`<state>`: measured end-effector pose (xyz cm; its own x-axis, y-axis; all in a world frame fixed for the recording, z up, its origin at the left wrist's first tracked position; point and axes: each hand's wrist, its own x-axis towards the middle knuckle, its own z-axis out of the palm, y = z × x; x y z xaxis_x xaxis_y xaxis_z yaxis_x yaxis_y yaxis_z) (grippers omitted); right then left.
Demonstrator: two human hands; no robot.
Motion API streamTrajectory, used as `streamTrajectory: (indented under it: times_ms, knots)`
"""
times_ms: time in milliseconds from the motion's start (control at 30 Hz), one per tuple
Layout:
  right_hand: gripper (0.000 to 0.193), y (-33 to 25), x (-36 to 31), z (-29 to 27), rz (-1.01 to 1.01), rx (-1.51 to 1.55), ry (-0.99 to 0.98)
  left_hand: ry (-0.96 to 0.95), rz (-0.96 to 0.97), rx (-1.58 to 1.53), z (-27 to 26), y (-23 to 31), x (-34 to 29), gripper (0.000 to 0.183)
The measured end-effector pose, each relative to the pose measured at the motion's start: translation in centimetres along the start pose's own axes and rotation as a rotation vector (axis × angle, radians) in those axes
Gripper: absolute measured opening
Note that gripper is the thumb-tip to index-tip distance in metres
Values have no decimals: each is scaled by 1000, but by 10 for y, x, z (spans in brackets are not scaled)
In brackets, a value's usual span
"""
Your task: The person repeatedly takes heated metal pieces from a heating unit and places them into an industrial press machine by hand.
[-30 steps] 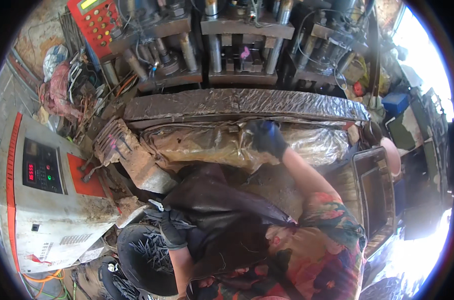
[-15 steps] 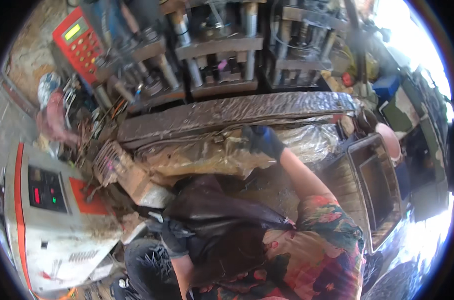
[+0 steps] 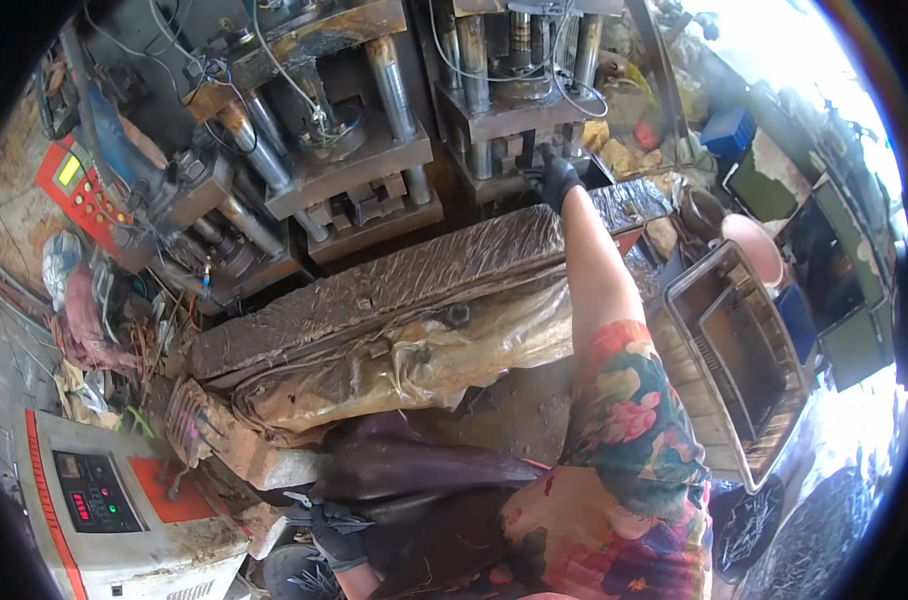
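Right hand: the right hand (image 3: 554, 180), in a dark glove, is stretched far forward to the press block (image 3: 509, 150) of the right-hand machine; its fingers curl against the block's front, though whether they grip anything there cannot be told.
Left hand: the left hand (image 3: 332, 528), also gloved, lies low near the body, closed on a small metal tool (image 3: 304, 505).
Edges: the foil-wrapped counter (image 3: 404, 285) runs slantwise between the body and the presses; the right arm crosses over its far end.
Open room: little; a wire tray (image 3: 739, 370) stands just right of the arm, and columns (image 3: 389, 90) crowd the press.
Panels: a red control box (image 3: 84, 190) upper left; a grey cabinet with red trim (image 3: 94, 500) lower left.
Wrapping: crumpled plastic sheet (image 3: 424, 360) hangs off the counter's near edge.
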<state>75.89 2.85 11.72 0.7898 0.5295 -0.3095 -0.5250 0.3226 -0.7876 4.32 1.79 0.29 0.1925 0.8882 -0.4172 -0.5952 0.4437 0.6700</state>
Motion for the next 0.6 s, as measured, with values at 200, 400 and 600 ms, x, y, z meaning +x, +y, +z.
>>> streamTrajectory:
  times_ms: [200,400,600]
  knots:
    - [28,-22,4,-15,-97,-168,-106,-46,-27,47,-5,-11,20,12]
    - [26,-29,-16,3,-258,-118,-107,10,36,127,12,-12,18,10]
    - [27,-29,4,-1,-215,168,-238,-56,5,56,5,-12,23,8]
